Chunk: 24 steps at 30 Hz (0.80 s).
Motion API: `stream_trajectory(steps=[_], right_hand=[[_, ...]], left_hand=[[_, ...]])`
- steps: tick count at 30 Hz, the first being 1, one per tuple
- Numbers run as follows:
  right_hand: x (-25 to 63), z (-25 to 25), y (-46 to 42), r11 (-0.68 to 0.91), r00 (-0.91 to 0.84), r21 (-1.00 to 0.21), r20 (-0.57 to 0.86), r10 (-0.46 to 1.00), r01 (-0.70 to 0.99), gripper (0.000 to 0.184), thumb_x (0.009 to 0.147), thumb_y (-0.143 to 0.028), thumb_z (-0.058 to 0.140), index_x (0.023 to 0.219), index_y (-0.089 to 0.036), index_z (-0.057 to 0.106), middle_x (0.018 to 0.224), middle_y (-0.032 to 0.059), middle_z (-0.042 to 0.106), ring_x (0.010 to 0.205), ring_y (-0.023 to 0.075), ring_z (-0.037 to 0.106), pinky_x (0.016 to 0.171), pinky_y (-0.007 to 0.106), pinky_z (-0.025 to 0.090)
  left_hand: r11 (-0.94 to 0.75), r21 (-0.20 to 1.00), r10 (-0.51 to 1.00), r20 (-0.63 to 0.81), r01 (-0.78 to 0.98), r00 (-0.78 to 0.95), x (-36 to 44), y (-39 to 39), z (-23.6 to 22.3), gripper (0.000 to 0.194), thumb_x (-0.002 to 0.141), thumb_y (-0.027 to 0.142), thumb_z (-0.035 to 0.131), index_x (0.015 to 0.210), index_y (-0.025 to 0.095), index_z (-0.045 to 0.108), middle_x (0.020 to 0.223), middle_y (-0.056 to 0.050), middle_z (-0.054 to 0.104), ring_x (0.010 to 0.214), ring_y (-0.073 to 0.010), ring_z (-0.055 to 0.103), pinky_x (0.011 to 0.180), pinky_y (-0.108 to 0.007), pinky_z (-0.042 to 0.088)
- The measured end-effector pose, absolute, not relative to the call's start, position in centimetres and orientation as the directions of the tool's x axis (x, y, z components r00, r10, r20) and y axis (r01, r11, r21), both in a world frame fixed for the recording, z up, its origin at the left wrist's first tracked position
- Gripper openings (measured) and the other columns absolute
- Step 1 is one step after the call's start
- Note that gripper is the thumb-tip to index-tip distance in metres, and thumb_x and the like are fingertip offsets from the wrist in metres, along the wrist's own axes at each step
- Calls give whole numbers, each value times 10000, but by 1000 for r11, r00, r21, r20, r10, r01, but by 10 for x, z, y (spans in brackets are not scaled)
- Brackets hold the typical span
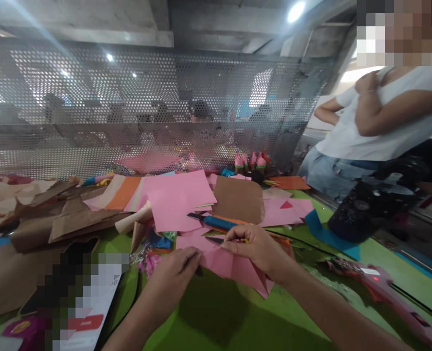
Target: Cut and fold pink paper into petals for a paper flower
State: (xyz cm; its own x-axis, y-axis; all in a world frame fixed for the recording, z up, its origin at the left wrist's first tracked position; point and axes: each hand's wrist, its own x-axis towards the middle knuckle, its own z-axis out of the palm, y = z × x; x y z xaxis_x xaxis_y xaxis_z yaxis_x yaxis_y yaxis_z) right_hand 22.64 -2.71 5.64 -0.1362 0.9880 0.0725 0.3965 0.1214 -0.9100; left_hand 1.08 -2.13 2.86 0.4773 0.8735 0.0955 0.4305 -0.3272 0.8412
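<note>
Pinching pink paper (216,258) in the left hand (175,274) and gripping a dark blade (214,240) over it in the right hand (258,249), near the blue cutter (217,223).

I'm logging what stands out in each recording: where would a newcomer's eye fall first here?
Probably on the pink paper at the centre, held by the left hand and right hand above the green table. Next, perhaps the person in a white shirt standing at the right, and the perforated screen spanning the background.
</note>
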Motion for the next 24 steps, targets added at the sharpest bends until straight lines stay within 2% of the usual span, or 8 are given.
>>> stream_trajectory(steps=[2,4,8,17,21,24], right_hand=[[225,57,-28,131,-128,-897,85,988,421,151,742,-313,700,674,-178,694,675,5,655,669,169,563,641,264,407],[223,58,-28,143,-134,-890,94,987,432,152,734,-313,701,665,-178,694,662,5,654,657,168,561,623,260,408],[222,58,-28,149,-153,-895,92,984,421,160,723,-325,708,663,-178,697,664,7,656,661,169,564,628,260,417],[235,55,-24,80,-70,-934,59,996,348,220,750,-390,710,710,-174,694,673,-10,627,639,146,525,611,248,369],[235,53,-24,68,-62,-942,51,997,328,242,743,-410,713,698,-174,686,662,-12,621,627,148,521,585,244,361],[233,52,-24,70,-67,-946,51,996,316,231,731,-400,727,704,-173,694,682,-9,640,653,154,542,619,250,381]], left_hand=[[-366,828,866,137,424,480,12,-22,30,242,908,358,439,799,215,602,783,-16,628,765,-195,554,673,-269,355],[-371,839,862,152,398,484,14,-22,29,223,894,332,454,771,212,597,759,-14,623,752,-192,554,671,-264,362],[-303,884,872,106,356,478,13,-20,26,248,878,321,459,697,205,582,678,6,596,697,-177,543,643,-250,363],[-140,980,942,87,144,323,5,-15,32,328,902,419,452,759,196,644,734,-2,643,710,-164,547,671,-248,393],[-180,971,915,105,160,390,7,-16,34,257,876,401,509,805,186,632,776,-16,632,760,-175,555,694,-259,403],[-232,956,893,137,178,429,10,-17,33,179,851,341,546,835,179,621,814,-32,636,800,-189,567,720,-277,406]])
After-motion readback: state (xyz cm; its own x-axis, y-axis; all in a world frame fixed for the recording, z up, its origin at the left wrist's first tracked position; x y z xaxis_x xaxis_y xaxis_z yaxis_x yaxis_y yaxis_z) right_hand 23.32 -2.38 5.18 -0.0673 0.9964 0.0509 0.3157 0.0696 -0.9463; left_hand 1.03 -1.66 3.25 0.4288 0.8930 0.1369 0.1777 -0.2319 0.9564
